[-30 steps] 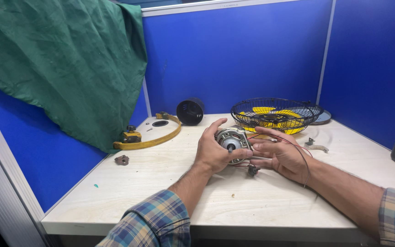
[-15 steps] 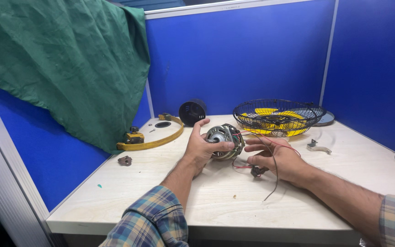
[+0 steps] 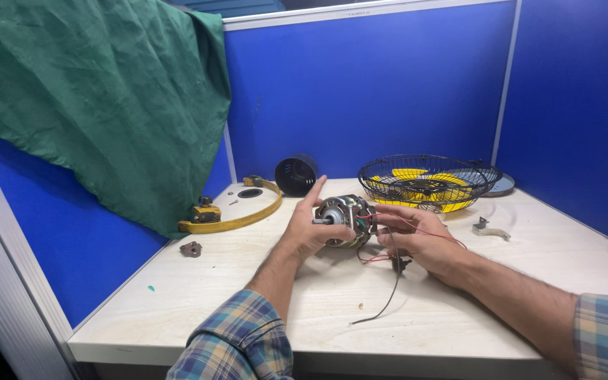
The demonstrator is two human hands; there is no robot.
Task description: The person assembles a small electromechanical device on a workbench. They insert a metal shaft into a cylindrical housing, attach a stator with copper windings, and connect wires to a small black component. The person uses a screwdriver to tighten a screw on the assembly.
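Nearest the camera, two forearms in blue-and-yellow plaid sleeves reach out over the pale wood-grain tabletop (image 3: 177, 295); a thin black wire (image 3: 386, 288) trails from the work down onto the tabletop, its loose end lying near the front edge; the left hand (image 3: 307, 231) closes its grip around the near side of a small round electric motor of grey metal with copper windings (image 3: 343, 219), index finger stretched up past it, the stub shaft pointing toward the left hand; the right hand (image 3: 416, 239) cups the motor's other side with fingers curled against it, thin red wires (image 3: 416, 229) running across its knuckles and a small black plug (image 3: 400, 264) hanging just below; the motor is held just above the middle of the tabletop, between both hands; to the left lie a small dark metal piece (image 3: 191, 248) near the edge and a curved yellow plastic ring with a block at one end (image 3: 230, 211); to the right rests a small grey metal bracket (image 3: 488, 229); farther back stand a black cylindrical cap (image 3: 295, 174) and a black wire fan guard with yellow blades inside (image 3: 423, 183); behind rise blue partition walls (image 3: 367, 91), a green cloth (image 3: 93, 98) draped over the left one.
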